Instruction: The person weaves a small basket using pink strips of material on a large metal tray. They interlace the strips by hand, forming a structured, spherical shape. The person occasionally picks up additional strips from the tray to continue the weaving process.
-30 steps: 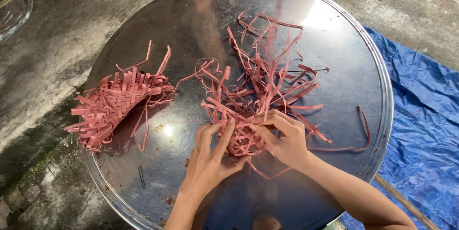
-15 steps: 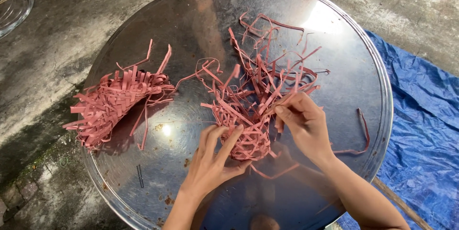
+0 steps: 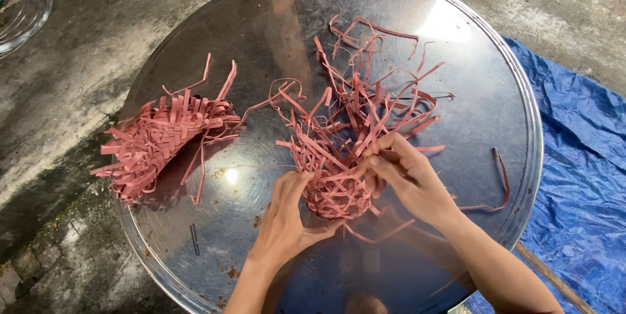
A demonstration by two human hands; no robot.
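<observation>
Right hand has shifted to pinch a pink strip beside the woven bundle; left hand cups it

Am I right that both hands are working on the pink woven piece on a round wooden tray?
Not quite: the tray is shiny metal, not wooden, as the head view shows. Both the left hand and right hand do work on the pink woven piece.
</observation>
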